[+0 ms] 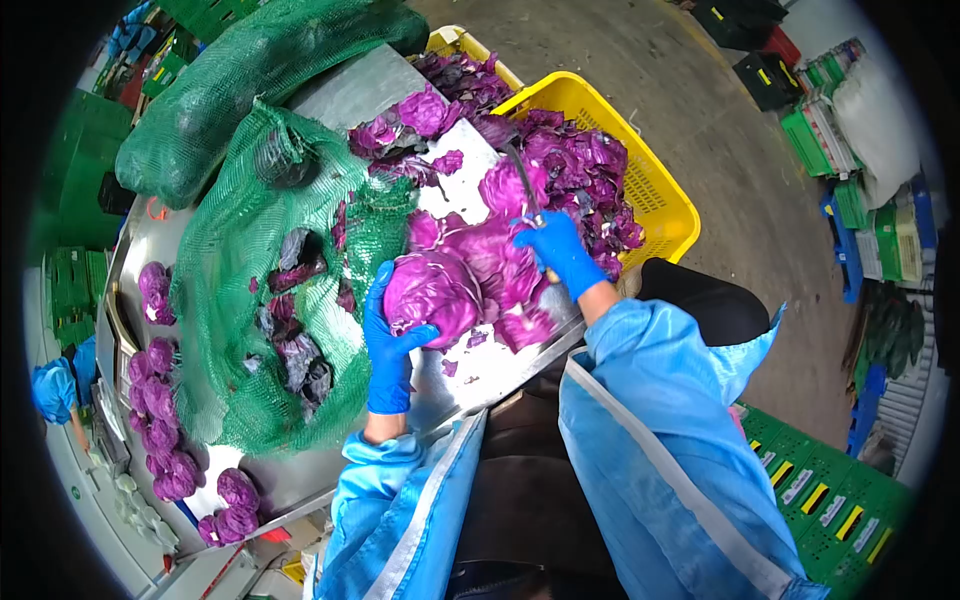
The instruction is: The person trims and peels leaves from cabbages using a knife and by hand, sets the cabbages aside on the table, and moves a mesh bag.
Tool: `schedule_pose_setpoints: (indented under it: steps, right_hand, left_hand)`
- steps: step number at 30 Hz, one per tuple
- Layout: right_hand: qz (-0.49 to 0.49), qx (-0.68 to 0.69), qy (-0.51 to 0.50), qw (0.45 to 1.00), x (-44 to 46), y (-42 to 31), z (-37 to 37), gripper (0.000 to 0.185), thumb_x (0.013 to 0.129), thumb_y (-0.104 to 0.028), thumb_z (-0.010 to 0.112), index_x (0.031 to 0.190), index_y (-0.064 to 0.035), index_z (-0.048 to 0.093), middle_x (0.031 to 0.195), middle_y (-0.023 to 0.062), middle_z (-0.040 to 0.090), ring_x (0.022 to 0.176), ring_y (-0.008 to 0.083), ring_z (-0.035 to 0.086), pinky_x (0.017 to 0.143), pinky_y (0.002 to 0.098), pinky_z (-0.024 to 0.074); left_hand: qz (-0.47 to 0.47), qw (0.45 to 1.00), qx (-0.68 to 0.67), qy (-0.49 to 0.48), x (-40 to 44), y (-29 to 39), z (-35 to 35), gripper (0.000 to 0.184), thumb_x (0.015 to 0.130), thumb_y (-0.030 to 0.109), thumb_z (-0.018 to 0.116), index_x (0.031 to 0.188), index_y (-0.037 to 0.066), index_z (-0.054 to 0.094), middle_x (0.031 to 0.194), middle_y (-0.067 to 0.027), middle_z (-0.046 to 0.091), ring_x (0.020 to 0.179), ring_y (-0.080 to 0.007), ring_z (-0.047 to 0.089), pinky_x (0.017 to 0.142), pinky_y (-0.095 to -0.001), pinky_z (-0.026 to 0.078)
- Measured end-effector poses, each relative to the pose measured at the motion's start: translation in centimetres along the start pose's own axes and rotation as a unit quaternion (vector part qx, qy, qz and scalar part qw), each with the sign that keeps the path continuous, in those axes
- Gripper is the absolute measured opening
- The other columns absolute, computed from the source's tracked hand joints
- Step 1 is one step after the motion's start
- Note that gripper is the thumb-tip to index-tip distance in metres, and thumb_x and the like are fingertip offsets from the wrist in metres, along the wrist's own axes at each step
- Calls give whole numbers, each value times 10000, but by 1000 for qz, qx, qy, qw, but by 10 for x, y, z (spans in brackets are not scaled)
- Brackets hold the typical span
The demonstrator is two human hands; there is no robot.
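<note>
My left hand (392, 345), in a blue glove, is wrapped round the left side of a red cabbage (433, 297). The head is held just above the steel table (445, 385). Right of it, my blue-gloved right hand (562, 250) is closed on a knife (523, 172); its dark, narrow blade points away from me, over the leaves. Loose purple leaves (490, 255) lie between my hands, touching or close to the cabbage; some may still be attached, I cannot tell. Small leaf scraps (478, 338) are scattered below.
A yellow crate (668, 205) heaped with leaves stands off the table's right edge. Green mesh netting (225, 290) and a full mesh sack (250, 85) cover the left side. Several trimmed cabbages (160, 400) line the far left. A person in blue (55, 390) works beyond them.
</note>
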State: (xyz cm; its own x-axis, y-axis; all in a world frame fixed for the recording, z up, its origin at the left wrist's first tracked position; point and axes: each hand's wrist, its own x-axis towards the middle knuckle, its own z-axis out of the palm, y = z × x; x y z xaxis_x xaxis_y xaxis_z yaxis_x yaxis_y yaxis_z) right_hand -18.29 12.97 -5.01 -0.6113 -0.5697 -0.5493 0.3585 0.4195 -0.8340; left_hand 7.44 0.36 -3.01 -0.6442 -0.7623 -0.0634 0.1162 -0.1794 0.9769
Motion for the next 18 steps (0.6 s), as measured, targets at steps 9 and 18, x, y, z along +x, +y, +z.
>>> schedule_pose_setpoints:
  steps: [9,18]
  right_hand:
    - [-292,-348,288,843,-21,-78,-43,636,831,-291,733,1385,-108,479,1288,199,574,1083,360,620,894,423,508]
    - [-5,18,-77,997,-48,-20,4,531,844,-405,753,1199,-25,648,881,61,712,773,120,656,688,246,515]
  left_hand:
    - [32,996,38,-70,27,17,88,1113,458,247,970,1407,25,433,1428,-129,470,1295,-263,471,1127,-399,351]
    - [1,994,72,-80,28,-13,67,1151,467,232,967,1439,26,386,1435,-113,456,1299,-251,461,1131,-383,353]
